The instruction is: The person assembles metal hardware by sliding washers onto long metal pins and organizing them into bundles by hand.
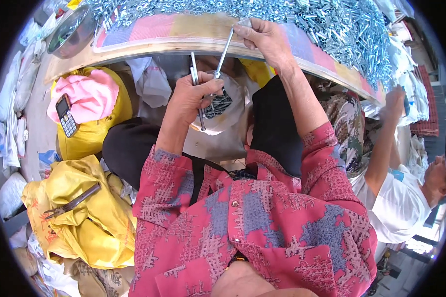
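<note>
My left hand [187, 99] is closed around a long silvery metal rod [194, 67] that stands roughly upright in the fist. Between its thumb and fingers it also pinches the lower end of a second long metal rod [226, 52], which slants up to the right. At that rod's upper end, over the board's near edge, the thumb and fingers of my right hand [265, 39] are closed on it. The fingers hide whatever small part may sit at the tip. Below the hands, a white bag [228, 123] holds many dark metal rods or screws [217, 105].
A wooden board [183, 45] carries heaps of small silvery metal parts [332, 37]. A metal bowl [72, 34] stands at its left. Leftward are a pink cloth [94, 94], a phone [66, 116] and pliers [74, 200] on yellow sacks. A co-worker [401, 203] sits at right.
</note>
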The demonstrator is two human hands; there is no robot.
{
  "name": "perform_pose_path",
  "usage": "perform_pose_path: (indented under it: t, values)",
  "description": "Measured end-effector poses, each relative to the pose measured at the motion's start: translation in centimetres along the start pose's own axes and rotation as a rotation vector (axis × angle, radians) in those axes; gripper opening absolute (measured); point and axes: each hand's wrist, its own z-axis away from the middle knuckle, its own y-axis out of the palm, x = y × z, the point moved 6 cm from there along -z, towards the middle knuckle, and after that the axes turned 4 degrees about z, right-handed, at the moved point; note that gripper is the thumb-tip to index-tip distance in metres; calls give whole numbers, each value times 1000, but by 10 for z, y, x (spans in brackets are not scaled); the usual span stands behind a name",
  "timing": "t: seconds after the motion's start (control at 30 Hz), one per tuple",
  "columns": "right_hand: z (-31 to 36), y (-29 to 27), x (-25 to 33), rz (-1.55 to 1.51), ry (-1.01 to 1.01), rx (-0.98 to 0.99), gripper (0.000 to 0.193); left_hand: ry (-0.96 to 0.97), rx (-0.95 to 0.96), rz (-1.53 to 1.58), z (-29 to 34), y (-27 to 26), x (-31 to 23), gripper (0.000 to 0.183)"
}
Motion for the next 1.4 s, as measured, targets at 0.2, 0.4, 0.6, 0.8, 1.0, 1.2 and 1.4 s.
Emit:
perform_pose_path:
  t: [0.2, 0.4, 0.6, 0.8, 1.0, 1.2, 1.4]
  values:
    - [-22, -1, 16, 28, -57, 337, 16, -68, 88, 60, 4, -4, -1, 15]
    - [9, 65, 13, -78, 166, 445, 19, -78, 195, 310, 4, -13, -11, 14]
    - [4, 59, -3, -569, 92, -19, 52, 174, -70, 44, 9, -3, -24, 11]
    - [24, 77, 56, -1205, 72, 81, 91, 692, -175, -763, 21, 15, -37, 14]
    - [8, 68, 40, -1255, -305, 562, 90, 552, -402, -237, 22, -21, -40, 13]
    - [17, 96, 47, -1282, 61, 310, 87, 748, -346, -431, 23, -31, -51, 9]
    - [8, 94, 50, -1773, -223, 746, 84, 878, -168, -623, 38, 14, -39, 8]
